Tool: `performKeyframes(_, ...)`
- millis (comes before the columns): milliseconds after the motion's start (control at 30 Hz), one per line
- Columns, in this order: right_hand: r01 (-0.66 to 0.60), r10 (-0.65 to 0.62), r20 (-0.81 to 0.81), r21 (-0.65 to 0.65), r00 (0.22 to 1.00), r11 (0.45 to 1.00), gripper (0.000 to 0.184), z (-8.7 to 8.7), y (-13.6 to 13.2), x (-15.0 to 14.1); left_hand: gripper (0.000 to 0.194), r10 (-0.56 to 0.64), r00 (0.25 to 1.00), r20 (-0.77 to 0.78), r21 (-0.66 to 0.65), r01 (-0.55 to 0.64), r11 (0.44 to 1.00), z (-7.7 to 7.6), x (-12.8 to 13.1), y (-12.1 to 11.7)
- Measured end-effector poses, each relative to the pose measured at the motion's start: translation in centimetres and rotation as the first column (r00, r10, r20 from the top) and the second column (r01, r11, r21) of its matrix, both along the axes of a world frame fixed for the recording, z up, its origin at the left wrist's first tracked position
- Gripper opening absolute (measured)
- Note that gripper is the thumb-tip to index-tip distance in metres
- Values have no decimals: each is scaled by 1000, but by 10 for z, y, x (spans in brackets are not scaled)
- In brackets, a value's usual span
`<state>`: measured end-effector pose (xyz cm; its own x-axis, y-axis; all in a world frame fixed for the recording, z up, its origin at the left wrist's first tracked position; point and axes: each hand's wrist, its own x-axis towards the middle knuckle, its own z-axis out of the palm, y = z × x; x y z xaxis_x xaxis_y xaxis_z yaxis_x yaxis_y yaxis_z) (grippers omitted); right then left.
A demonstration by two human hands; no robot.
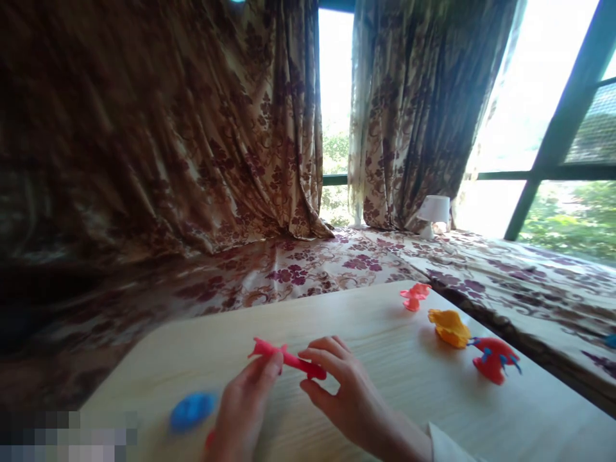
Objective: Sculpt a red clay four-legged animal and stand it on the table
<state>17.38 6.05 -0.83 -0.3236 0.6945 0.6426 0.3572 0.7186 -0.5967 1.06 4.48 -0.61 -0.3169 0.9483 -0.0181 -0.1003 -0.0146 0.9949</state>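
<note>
A long, thin red piece, clay-like or soft plastic, is held above the pale tabletop. It has small prongs at its left end and a rounded right end. My left hand pinches it near the middle between thumb and fingers. Around the right end curve the thumb and fingers of my right hand, one on each side. Left of my left hand lies a blurred blue round piece. A bit of something red shows beside my left wrist, mostly hidden.
Along the table's right side stand a pink figure, a yellow figure and a red figure with blue parts. Beyond the table spreads flowered fabric with a small white lamp. Patterned curtains hang by the windows.
</note>
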Motion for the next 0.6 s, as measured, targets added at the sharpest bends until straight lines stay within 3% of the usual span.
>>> performKeyframes(167,1,-1,20,0,1000,1000,36,2,1,6,45,41,967,253,-44,-31,999,-2,-4,4)
performKeyframes(267,-14,14,9,-16,1000,1000,15,5,1,10,45,41,945,323,-49,-26,998,4,-3,2)
performKeyframes(433,52,-52,-19,6,998,999,28,5,7,14,46,51,926,374,-79,-23,997,11,-2,3)
performKeyframes(600,46,-46,-41,4,998,999,21,-3,14,17,47,29,938,345,-66,-6,998,2,-2,4)
